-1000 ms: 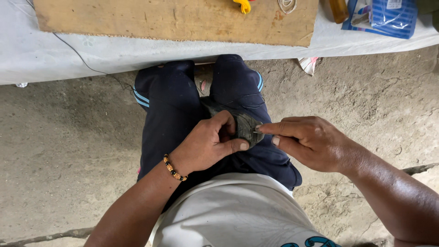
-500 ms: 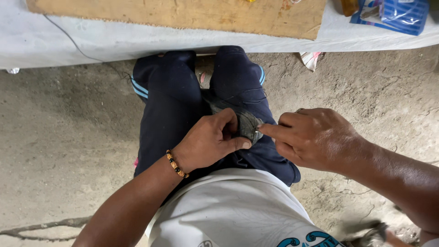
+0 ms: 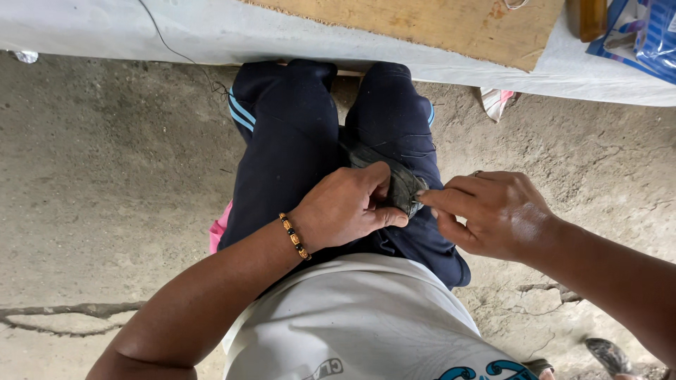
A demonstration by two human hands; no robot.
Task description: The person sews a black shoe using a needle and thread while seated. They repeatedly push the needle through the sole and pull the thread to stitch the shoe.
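Floor, left: bare concrete floor [image 3: 105, 176] is lying open on the left, with a crack running along near the bottom edge; plenty of free room there.
Left hand: the left hand [image 3: 348, 207], with a beaded bracelet [image 3: 295, 236] at the wrist, is curling around a dark worn piece of leather or rubber [image 3: 398, 184], thumb pressing under its near end, pinning it on the lap.
Dark piece: it is resting across the right thigh of the dark blue trousers [image 3: 282, 155], between the two hands, its far end sticking out toward the table.
Right hand: the right hand [image 3: 493, 211] is pinching the near tip of the same piece with forefinger and thumb; both hands are touching it.
Step, as judged: the hands seem to be working at the edge of the piece, peeling or picking; this likely calls for a firm left hold and a small, careful right-hand pull.
Edges: the cloth-covered table [image 3: 211, 32] with a wooden board [image 3: 436, 24] is running across the far side, just above the knees.
Room, right: open floor, with a blue packet [image 3: 644, 35] on the table far right and a sandal [image 3: 609, 355] near the bottom right corner.
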